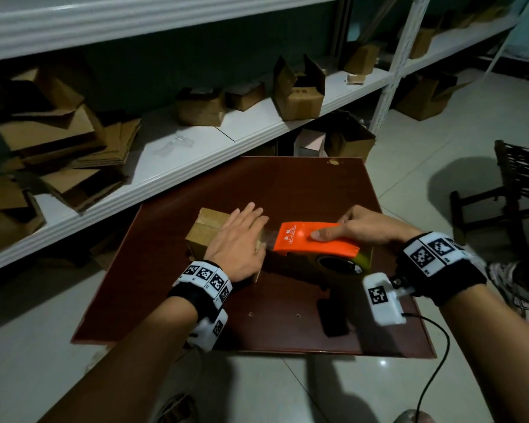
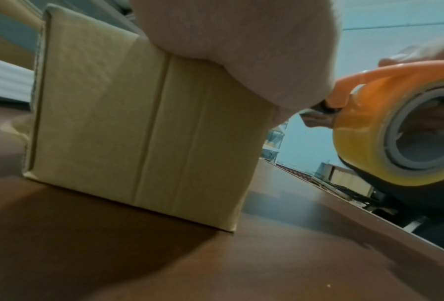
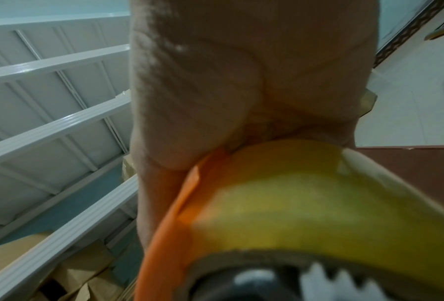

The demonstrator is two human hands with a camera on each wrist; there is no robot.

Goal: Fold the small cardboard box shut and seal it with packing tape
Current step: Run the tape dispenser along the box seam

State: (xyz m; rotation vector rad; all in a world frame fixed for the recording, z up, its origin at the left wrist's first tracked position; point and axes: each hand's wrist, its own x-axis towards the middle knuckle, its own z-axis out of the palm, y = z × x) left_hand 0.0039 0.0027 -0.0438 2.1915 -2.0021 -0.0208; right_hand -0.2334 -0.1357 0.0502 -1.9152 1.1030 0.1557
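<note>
both hands work on the brown table point(image 1: 287, 190): left hand point(image 1: 237, 244) lies flat, fingers straight, atop the small cardboard box point(image 1: 202, 236); right hand point(image 1: 359, 227) grips the orange tape dispenser point(image 1: 315, 244) just beside it.

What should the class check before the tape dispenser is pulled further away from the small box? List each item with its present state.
1. Left hand presses flat on the small box: ok.
2. Top flaps folded shut: ok where visible.
3. Right hand grips the orange tape dispenser: ok.
4. Box sits flat on the brown table: ok.
5. Tape stuck to the box top: cannot tell, hidden by the hand.
6. Tape left on the roll: ok.
</note>
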